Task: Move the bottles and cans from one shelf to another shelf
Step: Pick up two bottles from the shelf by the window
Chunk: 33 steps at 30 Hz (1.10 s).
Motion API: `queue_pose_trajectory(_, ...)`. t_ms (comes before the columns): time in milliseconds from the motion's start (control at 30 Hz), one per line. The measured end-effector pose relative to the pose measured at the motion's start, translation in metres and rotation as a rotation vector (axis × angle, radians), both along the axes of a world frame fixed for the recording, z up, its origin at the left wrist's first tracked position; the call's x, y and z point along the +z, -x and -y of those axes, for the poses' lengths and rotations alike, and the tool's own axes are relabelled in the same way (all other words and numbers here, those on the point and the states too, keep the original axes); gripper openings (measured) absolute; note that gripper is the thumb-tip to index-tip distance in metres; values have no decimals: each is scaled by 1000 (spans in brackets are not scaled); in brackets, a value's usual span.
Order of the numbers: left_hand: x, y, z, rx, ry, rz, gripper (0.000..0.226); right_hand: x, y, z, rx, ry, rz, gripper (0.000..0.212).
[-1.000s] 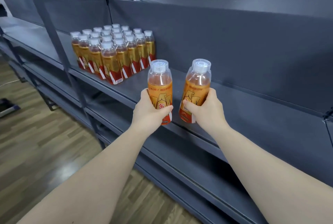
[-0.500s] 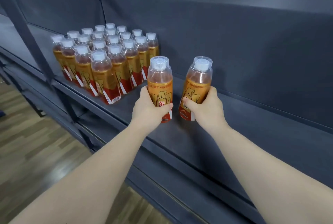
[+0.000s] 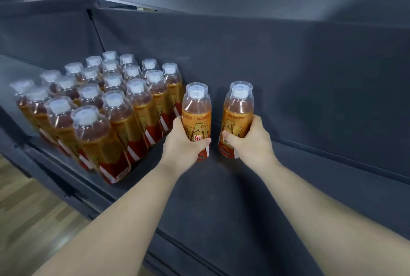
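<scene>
Both hands carried bottles deeper toward shelf point(image 3: 221, 198) back edge: left hand point(image 3: 185, 145) grips orange plastic bottle point(image 3: 196, 118), right hand point(image 3: 253, 140) grips second bottle point(image 3: 237, 116), beside bottle group point(image 3: 106, 109); placing seems near.

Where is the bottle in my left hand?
The left bottle is mid-frame in the head view, gripped by the left hand, just right of the block of bottles and left of the right bottle in the right hand.

Soft, dim overhead light on the dark grey shelf point(image 3: 221, 198), with a pale sheen at upper left. Clear caps of the packed bottles point(image 3: 124, 120) glint. Blur smears the leftmost bottles and the wood floor point(image 3: 26, 209) at lower left; straight lines bow near the borders.
</scene>
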<state>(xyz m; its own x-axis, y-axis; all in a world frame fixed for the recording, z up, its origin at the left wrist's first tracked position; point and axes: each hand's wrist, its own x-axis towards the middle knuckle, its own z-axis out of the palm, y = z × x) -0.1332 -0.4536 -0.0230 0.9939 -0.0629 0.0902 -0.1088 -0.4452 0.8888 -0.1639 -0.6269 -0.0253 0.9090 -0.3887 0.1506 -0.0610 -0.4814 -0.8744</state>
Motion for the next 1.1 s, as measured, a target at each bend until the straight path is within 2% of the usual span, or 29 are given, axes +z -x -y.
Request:
queue_pose_trajectory(300,-12,-81,10,-162,-1,-47,76,-9,-41,-7,-122,-2,-22,68)
queue_pose_trajectory(467,-20,-106,12,-222,27,-63,69,-15,-56,-12,-184,-25,-21,65)
queue_pose_trajectory(800,-27,-124,10,-242,108,-106,84,-27,-74,-17,-207,-47,-23,60)
queue_pose_trajectory(967,-28,-120,11,-214,88,-89,94,-33,-74,-23,-223,-60,-30,75)
queue_pose_trajectory(1100,-24,-117,15,-135,0,0,95,-32,-77,-31,-329,56,-76,88)
